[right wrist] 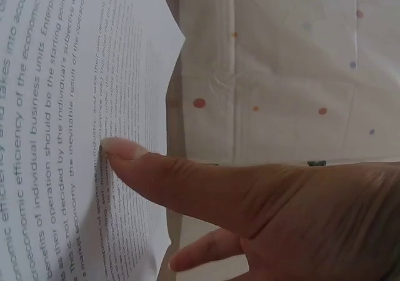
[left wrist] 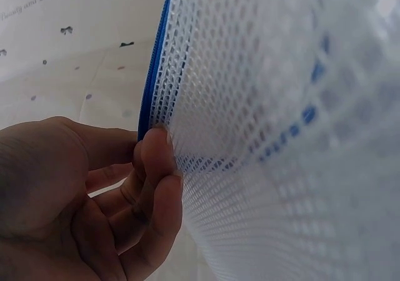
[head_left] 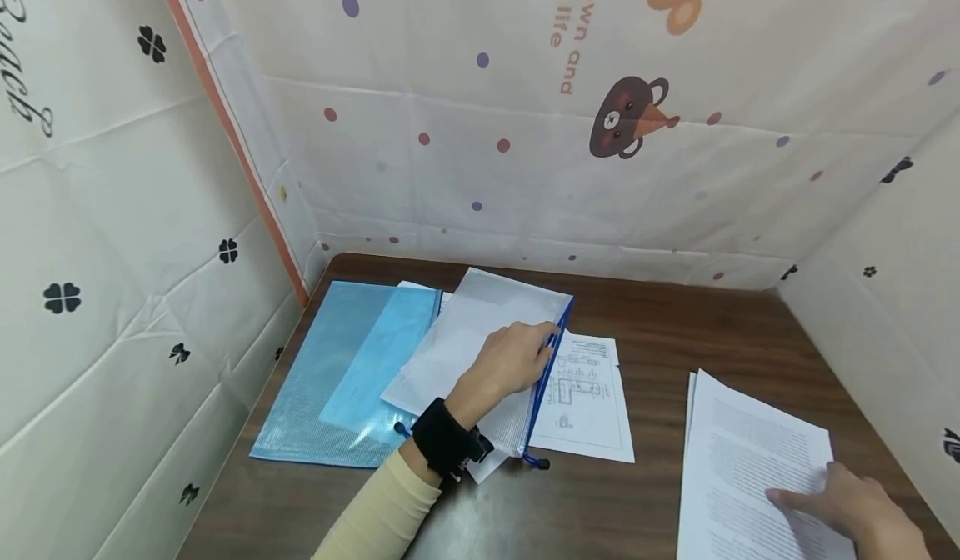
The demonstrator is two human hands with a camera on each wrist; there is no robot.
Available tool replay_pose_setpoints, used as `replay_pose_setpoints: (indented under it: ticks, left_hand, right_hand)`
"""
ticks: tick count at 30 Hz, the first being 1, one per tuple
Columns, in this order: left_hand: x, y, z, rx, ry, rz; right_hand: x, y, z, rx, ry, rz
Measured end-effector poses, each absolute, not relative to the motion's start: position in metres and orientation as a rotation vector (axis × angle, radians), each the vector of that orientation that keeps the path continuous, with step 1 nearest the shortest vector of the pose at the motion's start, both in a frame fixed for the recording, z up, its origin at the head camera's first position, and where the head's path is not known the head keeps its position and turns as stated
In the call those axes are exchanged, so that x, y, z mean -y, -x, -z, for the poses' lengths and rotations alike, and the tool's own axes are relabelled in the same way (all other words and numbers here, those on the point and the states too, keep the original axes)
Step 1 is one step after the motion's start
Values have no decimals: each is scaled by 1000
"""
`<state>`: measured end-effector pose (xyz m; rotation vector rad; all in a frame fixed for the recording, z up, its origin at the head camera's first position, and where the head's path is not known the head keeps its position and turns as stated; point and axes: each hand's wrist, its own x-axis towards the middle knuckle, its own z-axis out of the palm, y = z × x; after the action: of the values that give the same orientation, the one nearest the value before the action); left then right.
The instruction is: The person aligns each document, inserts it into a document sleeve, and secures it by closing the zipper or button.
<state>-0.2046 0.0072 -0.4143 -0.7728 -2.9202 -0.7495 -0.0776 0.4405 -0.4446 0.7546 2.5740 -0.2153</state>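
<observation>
My left hand [head_left: 513, 358] pinches the blue-zippered edge of a white mesh zip pouch [head_left: 465, 335]. In the left wrist view, the fingers [left wrist: 159, 150] meet at the pouch's blue zipper [left wrist: 153, 75]. A blue translucent zip pouch [head_left: 322, 377] lies to the left, partly under the white one. From beneath the white pouch, a sheet with line drawings [head_left: 588, 397] sticks out on the right. My right hand [head_left: 862, 506] holds a stack of printed sheets [head_left: 750, 460] at its right edge. Its thumb [right wrist: 181, 178] rests on the text; the other fingers are mostly hidden.
The brown wooden table [head_left: 652, 327] shows between the pouches and the printed stack. Patterned white cloth walls [head_left: 450, 168] stand at the back and both sides. A black band [head_left: 444, 439] is on the left wrist.
</observation>
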Motion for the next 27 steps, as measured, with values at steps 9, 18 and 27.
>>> replay_pose_setpoints:
  ticks: [9,18,27]
  left_hand:
    - [-5,204,412,2920,770,710]
    - [-7,206,411,2918,787,728]
    - [-3,208,408,2904,774,741]
  right_hand:
    - [-436,89,452,-2631,-721,268]
    - [-434,96,460,-2635,-854,235]
    - [-437,106,453,-2631,-800,354]
